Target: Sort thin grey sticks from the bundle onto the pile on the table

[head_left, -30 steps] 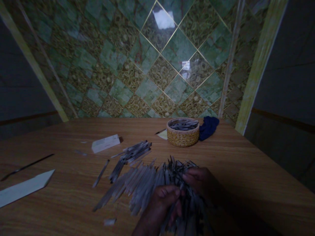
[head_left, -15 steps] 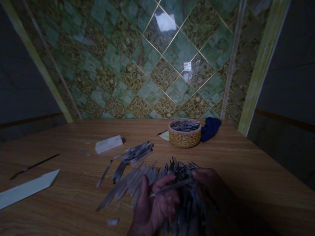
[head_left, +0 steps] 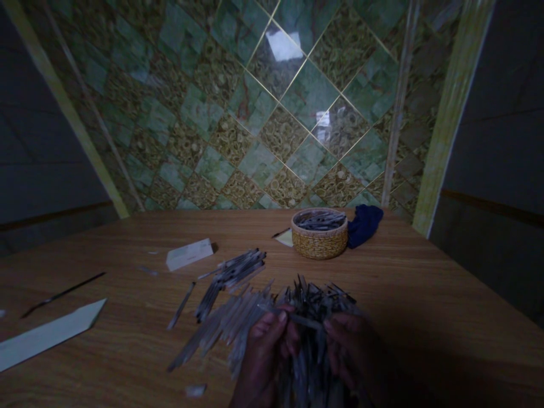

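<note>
A slim stick-like piece in a pale, see-through sleeve (head_left: 305,322) spans the gap between my two hands, tilted slightly down to the right. My left hand (head_left: 270,340) pinches it between thumb and fingers near its left end. At the other end, my right hand (head_left: 346,343) is closed on it, in deep shadow. Below and behind the hands lies a large heap of similar dark slim sticks (head_left: 317,297). Left of my left hand, more sleeved sticks (head_left: 229,317) are spread side by side. Their exact kind is too dim to tell.
Behind the heap stands a round woven basket (head_left: 319,245) filled with sticks, beside a dark blue cloth (head_left: 365,225). A smaller stick bundle (head_left: 236,269), a white box (head_left: 189,254), a pale flat strip (head_left: 51,339) and a thin dark rod (head_left: 63,294) lie leftward on the wooden table (head_left: 140,345).
My left hand has turned from palm-up with spread fingers to a pinch on the sleeved stick. My right hand has moved slightly down and stays at the stick's right end.
</note>
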`<state>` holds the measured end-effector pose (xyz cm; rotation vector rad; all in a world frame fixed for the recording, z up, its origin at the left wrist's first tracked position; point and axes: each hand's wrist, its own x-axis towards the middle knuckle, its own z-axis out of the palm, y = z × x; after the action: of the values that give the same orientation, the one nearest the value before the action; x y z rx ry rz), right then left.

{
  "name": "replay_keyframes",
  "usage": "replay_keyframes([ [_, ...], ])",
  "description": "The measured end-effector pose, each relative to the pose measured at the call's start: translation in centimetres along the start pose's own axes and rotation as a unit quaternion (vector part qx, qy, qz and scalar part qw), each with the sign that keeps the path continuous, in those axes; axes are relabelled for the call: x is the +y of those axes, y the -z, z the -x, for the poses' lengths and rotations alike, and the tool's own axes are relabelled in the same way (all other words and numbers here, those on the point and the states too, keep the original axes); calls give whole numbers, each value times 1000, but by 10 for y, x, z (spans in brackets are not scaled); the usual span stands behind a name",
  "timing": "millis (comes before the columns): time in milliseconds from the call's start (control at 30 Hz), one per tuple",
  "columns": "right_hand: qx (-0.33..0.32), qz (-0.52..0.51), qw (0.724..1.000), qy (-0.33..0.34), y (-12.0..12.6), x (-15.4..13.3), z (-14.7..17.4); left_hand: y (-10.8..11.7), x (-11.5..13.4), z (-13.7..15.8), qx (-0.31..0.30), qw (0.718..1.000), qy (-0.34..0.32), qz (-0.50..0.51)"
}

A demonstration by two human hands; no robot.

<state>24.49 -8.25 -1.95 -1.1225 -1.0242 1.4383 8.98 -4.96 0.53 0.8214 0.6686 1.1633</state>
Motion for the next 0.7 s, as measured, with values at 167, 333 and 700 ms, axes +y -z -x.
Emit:
replay_keyframes([
  [167,16,42,999,25,-6,1,3,0,-2,0,13,1000,-10,-25],
  [333,67,71,993,61,-9,12,2,1,-4,-1,34,998,-18,-46],
  [700,69,109,991,43,-11,13,4,-1,-3,-1,48,998,-13,-41],
])
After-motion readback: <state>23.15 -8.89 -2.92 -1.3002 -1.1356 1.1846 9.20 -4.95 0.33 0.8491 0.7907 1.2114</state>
